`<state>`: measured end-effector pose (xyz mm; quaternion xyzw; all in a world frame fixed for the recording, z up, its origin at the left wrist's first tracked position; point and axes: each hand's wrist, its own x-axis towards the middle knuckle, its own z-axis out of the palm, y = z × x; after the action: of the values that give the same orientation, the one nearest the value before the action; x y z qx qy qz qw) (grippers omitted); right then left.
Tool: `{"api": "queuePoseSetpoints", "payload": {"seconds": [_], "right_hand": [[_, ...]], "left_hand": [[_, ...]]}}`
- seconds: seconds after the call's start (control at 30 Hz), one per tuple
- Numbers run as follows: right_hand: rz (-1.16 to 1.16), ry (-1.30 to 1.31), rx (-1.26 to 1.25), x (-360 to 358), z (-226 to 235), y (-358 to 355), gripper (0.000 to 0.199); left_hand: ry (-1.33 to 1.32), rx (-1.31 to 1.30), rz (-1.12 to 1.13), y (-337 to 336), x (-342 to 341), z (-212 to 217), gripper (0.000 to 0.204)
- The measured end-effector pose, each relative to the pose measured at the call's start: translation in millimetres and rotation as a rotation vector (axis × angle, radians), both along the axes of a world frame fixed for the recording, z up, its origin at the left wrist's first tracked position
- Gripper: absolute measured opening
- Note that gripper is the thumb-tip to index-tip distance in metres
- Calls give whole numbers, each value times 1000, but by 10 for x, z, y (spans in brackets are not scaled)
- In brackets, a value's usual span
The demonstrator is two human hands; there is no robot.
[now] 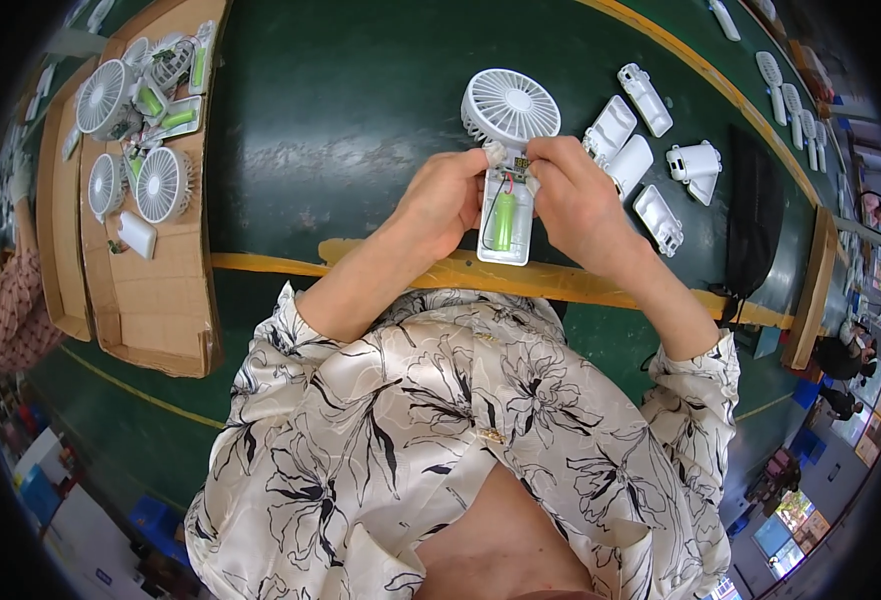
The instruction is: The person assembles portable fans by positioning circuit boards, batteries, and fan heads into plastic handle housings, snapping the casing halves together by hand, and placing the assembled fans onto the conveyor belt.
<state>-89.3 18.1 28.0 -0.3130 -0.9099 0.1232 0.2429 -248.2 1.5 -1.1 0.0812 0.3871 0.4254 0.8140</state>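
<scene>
A white handheld fan (512,106) lies at the table's front edge with its round grille pointing away from me. Its handle shell (505,252) is uncovered, baring a green cylindrical battery (503,222), thin red and black wires and a small circuit board (519,164). My left hand (438,200) is closed round the left side of the handle, with something white on its fingertips. From the right, my right hand (575,195) pinches the fan at the board, just below the grille. Exactly what its fingertips press on is hidden.
Several white handle shells (644,100) lie right of the fan, near a long black pouch (755,215). On the left, a cardboard tray (155,320) holds several fans (163,185) with exposed batteries. Another person's patterned sleeve (15,310) shows beyond it.
</scene>
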Motion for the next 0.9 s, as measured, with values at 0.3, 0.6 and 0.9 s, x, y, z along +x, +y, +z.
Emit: {"api": "queuePoseSetpoints", "payload": {"seconds": [0.3,0.6,0.9], "right_hand": [[46,-166,72,18,-18,-61,16],[92,-247,93,-22,-79,-93,15],[71,-272,72,-19,-98,-89,14]], "left_hand": [[17,13,-23,-39,-5,-47,20],[87,117,-218,-51,-102,-136,20],[204,137,-259,-75,-52,-197,22]]}}
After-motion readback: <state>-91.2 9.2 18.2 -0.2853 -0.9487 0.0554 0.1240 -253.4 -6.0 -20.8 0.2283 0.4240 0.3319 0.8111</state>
